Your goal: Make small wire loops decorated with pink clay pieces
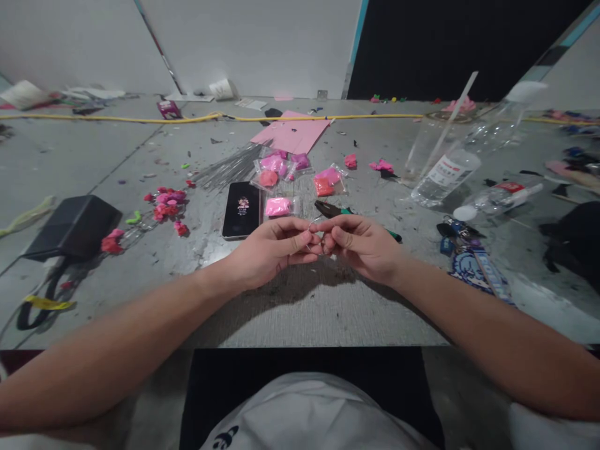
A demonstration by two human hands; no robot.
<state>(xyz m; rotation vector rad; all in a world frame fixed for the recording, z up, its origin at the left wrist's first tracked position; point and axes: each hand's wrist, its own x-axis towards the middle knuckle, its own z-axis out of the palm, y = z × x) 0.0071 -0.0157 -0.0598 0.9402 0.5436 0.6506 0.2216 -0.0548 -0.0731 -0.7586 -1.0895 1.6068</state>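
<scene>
My left hand [276, 249] and my right hand [363, 245] meet above the front of the grey table [328, 322]. Between their fingertips is a thin wire [315, 222], bent into a small loop. Thumb and fingers of both hands pinch it; its lower part is mostly hidden. Just beyond the hands lie pliers [324, 209] with dark jaws and green-black handles, partly covered by my right hand. A phone [242, 210] with a lit screen lies beyond my left wrist, beside a packet of pink clay [278, 207].
Farther back are straight wires [229, 167], clay packets [273, 166] and pink card [300, 132]. Red-pink clay pieces [169, 203] and a black adapter [68, 228] lie left. Right are a bottle [445, 178], a cup with a straw [417, 150] and keychains [473, 262]. A yellow cable [290, 118] crosses behind.
</scene>
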